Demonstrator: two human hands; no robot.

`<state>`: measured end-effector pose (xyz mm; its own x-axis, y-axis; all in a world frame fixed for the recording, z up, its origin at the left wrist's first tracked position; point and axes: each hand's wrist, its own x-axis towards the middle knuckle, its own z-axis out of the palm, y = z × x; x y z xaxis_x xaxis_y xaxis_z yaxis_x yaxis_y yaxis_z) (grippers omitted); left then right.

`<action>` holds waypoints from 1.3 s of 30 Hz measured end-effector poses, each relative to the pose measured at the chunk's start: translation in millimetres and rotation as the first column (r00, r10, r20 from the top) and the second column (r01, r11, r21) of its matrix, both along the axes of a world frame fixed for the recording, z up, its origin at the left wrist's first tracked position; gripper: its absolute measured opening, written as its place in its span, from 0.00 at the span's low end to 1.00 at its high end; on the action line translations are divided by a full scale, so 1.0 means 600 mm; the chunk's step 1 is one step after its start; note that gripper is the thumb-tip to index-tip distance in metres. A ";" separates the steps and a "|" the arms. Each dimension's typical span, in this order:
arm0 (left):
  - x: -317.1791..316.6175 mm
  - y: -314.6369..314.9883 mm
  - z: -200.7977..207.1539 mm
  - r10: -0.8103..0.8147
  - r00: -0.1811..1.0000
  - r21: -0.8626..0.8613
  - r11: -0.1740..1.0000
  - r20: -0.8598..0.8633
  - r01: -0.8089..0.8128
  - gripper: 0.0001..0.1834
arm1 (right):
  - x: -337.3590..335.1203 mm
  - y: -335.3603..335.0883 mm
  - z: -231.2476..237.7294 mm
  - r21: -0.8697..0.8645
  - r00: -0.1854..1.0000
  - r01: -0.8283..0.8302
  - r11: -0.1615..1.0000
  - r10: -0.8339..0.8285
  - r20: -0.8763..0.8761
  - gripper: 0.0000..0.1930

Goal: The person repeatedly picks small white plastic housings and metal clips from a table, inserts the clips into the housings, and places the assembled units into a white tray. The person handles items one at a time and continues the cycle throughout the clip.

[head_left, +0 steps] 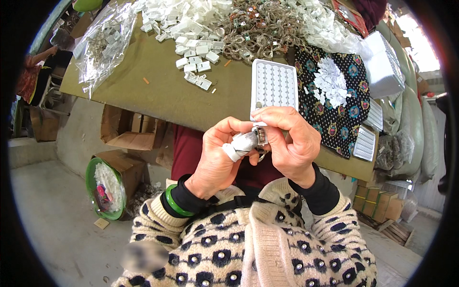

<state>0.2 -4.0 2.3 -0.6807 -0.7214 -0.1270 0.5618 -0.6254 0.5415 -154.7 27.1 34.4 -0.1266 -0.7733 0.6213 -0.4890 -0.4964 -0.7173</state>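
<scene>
In front of my body, both hands meet over a small white plastic casing (pixel 260 136) with dark, metallic parts showing inside it. My left hand (pixel 210 160) is closed around the casing from the left. A silver-grey wrapping (pixel 245 142) with a white band covers what looks like one of its digits. From the right, my right hand (pixel 297 143) pinches at the casing's upper side with thumb and index finger. Any smaller part between those fingertips is hidden. Just beyond the hands lies a white tray (pixel 274 86) with rows of round pockets.
Heaped on the green table (pixel 167 95) are white plastic cases (pixel 196 55) and tangled wired parts (pixel 260 31). A clear bag (pixel 103 45) lies left. White flakes (pixel 331 82) rest on patterned cloth (pixel 306 62), beside stacked trays (pixel 382 62). A green basin (pixel 91 186) stands lower left.
</scene>
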 end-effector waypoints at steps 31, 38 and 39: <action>0.008 -0.020 -0.003 -0.002 0.973 0.050 0.999 -0.230 0.014 0.16 | -0.136 0.006 -0.019 0.050 0.832 0.417 0.908 -0.359 -0.423 0.07; -0.002 -0.018 -0.006 -0.019 0.984 0.046 0.999 -0.176 0.028 0.12 | -0.200 -0.027 -0.077 0.085 0.644 0.541 0.837 -0.347 -0.681 0.06; -0.002 -0.017 -0.008 -0.024 0.984 0.051 0.998 -0.178 0.033 0.13 | -0.201 -0.028 -0.079 0.101 0.661 0.531 0.842 -0.336 -0.670 0.05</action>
<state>-0.8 -14.5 -2.3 -0.7162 -0.6967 -0.0406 0.6273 -0.6681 0.4003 -275.5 10.4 -12.9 -0.1646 -0.8707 0.4635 -0.9670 0.0498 -0.2497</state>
